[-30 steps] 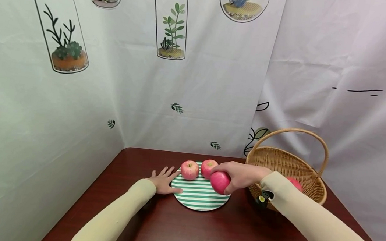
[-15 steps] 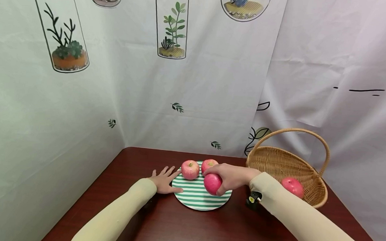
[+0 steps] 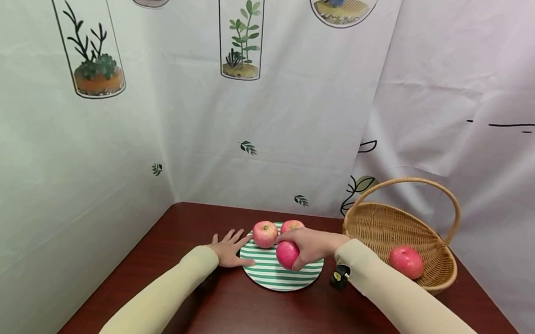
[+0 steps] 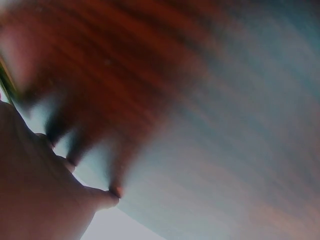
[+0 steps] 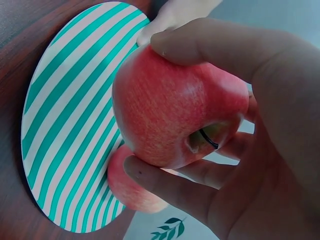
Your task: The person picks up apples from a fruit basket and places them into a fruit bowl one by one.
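Observation:
A red apple (image 3: pixel 287 254) is gripped between the thumb and fingers of my right hand (image 3: pixel 312 245), over the round green-and-white striped mat (image 3: pixel 279 281). The right wrist view shows the same apple (image 5: pixel 165 107) close up, its dark stem facing the palm. Two more apples stand at the back of the mat: one (image 3: pixel 265 234) on the left, and one (image 3: pixel 293 225) partly hidden behind my right hand. My left hand (image 3: pixel 230 250) lies with spread fingers at the mat's left edge, thumb and a fingertip over its border.
On the right stands a tilted wicker basket (image 3: pixel 379 222) with a tall handle, a red apple (image 3: pixel 407 262) inside it. The dark wooden table (image 3: pixel 240 313) meets a printed cloth (image 3: pixel 271 177) at the back and sides.
My right hand has carried the apple leftward over the mat. The apple in the basket has come fully into view from behind the sleeve. My left hand has stayed in place.

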The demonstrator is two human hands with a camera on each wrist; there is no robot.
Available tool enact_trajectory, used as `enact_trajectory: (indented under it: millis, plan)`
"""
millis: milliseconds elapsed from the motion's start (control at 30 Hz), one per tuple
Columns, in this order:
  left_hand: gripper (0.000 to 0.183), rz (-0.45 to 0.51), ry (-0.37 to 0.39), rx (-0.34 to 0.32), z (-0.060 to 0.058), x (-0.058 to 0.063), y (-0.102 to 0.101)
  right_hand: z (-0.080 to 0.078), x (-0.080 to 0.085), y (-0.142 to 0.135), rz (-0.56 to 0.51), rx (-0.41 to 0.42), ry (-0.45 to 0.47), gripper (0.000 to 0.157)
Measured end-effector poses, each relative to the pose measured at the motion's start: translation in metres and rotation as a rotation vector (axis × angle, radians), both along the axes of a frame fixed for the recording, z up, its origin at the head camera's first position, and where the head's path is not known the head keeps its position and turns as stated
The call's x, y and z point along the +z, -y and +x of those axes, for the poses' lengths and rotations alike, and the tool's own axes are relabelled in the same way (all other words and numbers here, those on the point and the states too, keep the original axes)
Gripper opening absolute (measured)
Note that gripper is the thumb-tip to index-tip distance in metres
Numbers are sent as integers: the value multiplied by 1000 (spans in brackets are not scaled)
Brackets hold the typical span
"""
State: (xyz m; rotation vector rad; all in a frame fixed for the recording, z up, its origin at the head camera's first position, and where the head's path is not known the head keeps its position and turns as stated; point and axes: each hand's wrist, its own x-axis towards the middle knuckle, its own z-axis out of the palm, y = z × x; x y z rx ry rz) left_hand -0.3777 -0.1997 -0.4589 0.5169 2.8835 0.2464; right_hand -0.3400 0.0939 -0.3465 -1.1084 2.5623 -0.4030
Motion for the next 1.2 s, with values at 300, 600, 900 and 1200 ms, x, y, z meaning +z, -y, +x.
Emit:
enact_trajectory:
  millis: [300, 600, 900, 1200]
  plan:
    - [109, 23, -11, -7, -10, -10, 2, 0, -11, 12, 25, 18, -35, 67]
    - [107, 13, -8, -12, 4, 7, -2, -2, -17, 22, 50, 34, -67, 68]
    - [96, -37, -1, 1, 12, 15, -5, -2, -24, 33, 56, 47, -94, 74]
    - [95, -44, -12, 3, 10, 13, -6, -1, -30, 43, 110, 32, -161, 79]
